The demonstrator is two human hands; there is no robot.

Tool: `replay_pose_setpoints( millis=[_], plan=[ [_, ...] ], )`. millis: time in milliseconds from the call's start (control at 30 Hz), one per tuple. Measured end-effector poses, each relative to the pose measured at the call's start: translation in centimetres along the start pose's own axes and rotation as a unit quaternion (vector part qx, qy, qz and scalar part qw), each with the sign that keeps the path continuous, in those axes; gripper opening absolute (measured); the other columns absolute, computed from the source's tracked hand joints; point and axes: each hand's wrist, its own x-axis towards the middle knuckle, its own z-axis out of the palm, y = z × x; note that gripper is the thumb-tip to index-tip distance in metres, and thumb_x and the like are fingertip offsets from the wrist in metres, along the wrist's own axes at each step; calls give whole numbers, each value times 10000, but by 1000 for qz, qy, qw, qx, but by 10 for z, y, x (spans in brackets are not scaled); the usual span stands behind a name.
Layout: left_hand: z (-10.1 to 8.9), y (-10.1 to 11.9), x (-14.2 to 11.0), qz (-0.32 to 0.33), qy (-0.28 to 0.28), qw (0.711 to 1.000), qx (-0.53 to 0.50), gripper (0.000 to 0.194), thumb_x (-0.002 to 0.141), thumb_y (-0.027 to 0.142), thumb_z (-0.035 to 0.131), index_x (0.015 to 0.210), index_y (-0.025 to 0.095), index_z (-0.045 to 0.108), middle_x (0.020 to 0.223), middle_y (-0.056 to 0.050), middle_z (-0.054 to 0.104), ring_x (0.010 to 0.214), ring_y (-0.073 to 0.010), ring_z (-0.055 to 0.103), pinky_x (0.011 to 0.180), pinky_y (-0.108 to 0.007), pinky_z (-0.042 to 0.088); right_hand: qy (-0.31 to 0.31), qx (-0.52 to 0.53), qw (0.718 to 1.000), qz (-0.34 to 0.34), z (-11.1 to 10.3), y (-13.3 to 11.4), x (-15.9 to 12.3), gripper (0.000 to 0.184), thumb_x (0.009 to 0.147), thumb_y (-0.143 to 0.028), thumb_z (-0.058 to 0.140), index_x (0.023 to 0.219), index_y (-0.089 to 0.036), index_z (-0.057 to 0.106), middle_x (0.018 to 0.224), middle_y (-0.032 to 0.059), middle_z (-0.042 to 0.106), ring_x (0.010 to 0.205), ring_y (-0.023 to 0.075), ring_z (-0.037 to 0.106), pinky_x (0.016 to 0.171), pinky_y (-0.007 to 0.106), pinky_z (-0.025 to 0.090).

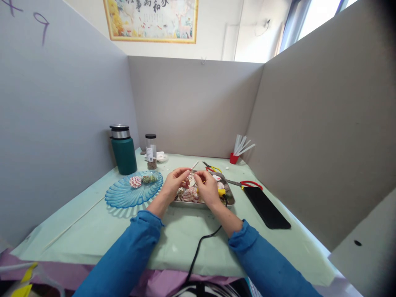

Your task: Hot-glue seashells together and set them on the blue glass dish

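Note:
My left hand (176, 183) and my right hand (206, 187) meet above a metal tray (192, 205) of shells (188, 195). Both hands are closed in a pinch, fingertips nearly touching. Whatever they grip is too small to make out. A thin white stick (194, 165) shows just beyond the fingertips; whether it is held I cannot tell. Beside my right wrist, a yellow-bodied tool (221, 192), like a glue gun, lies in the tray with a black cord (198, 247) running off the front of the table. My forearms hide part of the tray.
To the left, a blue scalloped plate (123, 200) carries a striped shell (135, 182) and greenish shells (149, 179). Behind stand a green flask (123, 154) and a jar (151, 150). Rightward are red-handled scissors (251, 185), yellow-red pliers (214, 169), a phone (266, 207) and a red cup (234, 158) of white sticks.

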Motion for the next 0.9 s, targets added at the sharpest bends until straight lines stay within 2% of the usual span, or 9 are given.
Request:
replay_pose_setpoints(
  millis=[67,167,267,500,767,900],
  plan=[
    [0,-1,0,-11,-23,1000,-4,400,672,389,743,968,135,656,692,-2,606,573,-100,566,521,-226,483,0,16,1000,13,0,2,1,157,830,-294,509,771,-177,595,734,20,630,675,161,564,646,268,431],
    [-2,-4,0,-19,-44,999,-13,381,649,351,768,936,130,649,801,-34,642,664,-129,619,614,-273,528,3,29,999,31,1,3,2,162,818,-302,515,763,-173,595,716,19,628,661,162,561,640,269,429],
    [-3,-7,2,-21,-46,999,-22,365,632,308,785,917,128,644,803,-32,650,684,-138,637,670,-297,536,8,31,999,39,1,3,3,164,807,-305,519,759,-171,599,712,20,629,658,165,560,639,273,429],
    [-5,-10,4,-6,-45,999,-10,364,630,313,782,912,129,644,736,-12,635,626,-125,612,616,-291,533,9,40,999,33,1,3,3,168,808,-310,513,755,-175,596,706,20,628,656,166,559,634,273,431],
    [-1,-1,1,-29,-29,998,-49,364,606,294,800,886,118,648,701,-7,639,589,-110,605,606,-268,522,7,44,999,28,2,6,3,185,834,-323,506,768,-178,601,711,18,622,667,165,556,627,268,426],
    [0,1,0,-32,-33,997,-58,397,624,299,794,943,121,639,704,-2,630,579,-103,600,599,-267,523,4,48,999,18,2,6,3,173,842,-316,510,784,-179,600,730,17,622,678,163,562,637,266,431]
  ],
)
